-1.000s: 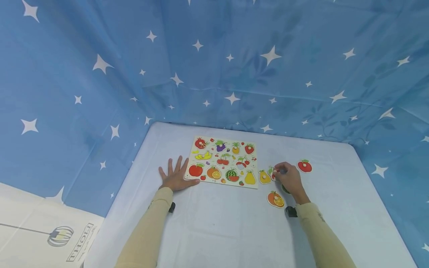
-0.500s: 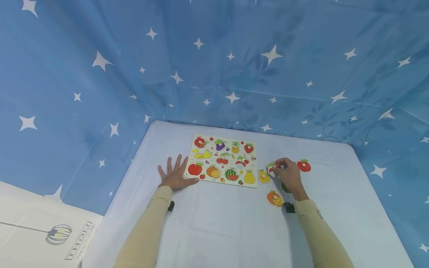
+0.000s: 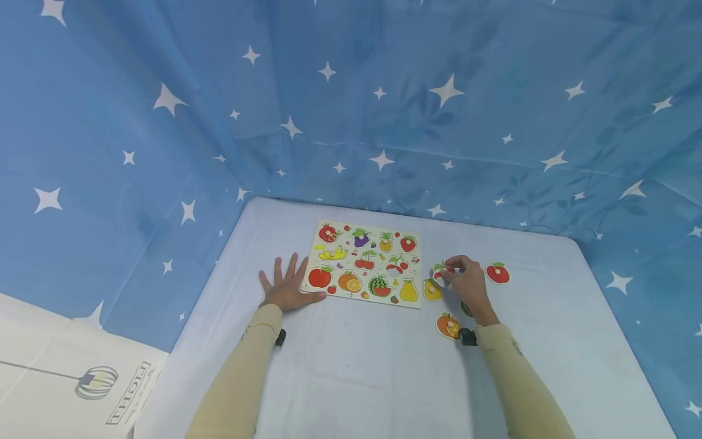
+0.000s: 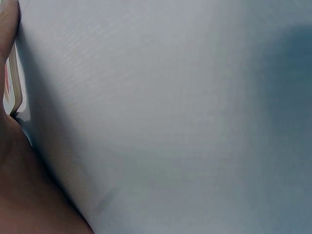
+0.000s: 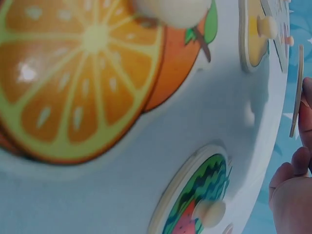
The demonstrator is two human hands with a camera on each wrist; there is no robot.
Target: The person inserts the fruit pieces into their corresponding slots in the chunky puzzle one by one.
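My right hand (image 3: 467, 288) pinches a knobbed puzzle piece (image 3: 439, 274) with red fruit and green leaves, held above the table to the right of the fruit puzzle board (image 3: 359, 294). In the right wrist view this piece (image 5: 298, 92) appears edge-on at the fingertips. My left hand (image 3: 287, 294) lies with fingers spread at the board's near left corner, its thumb along the near edge. Only part of the left hand (image 4: 19, 180) and a corner of the board (image 4: 17, 87) enter the left wrist view.
Right of the board lie a pear piece (image 3: 431, 290), an orange piece (image 3: 446, 325), a partly covered watermelon piece (image 3: 466, 309) and a red apple piece (image 3: 498, 273), at least some with knobs. A blue star-patterned curtain (image 3: 351, 103) rises behind the white table (image 3: 340, 378).
My right hand has lifted the red-fruit piece and shifted it left and slightly away, toward the board. More of the watermelon piece shows than at first. My left hand stays put.
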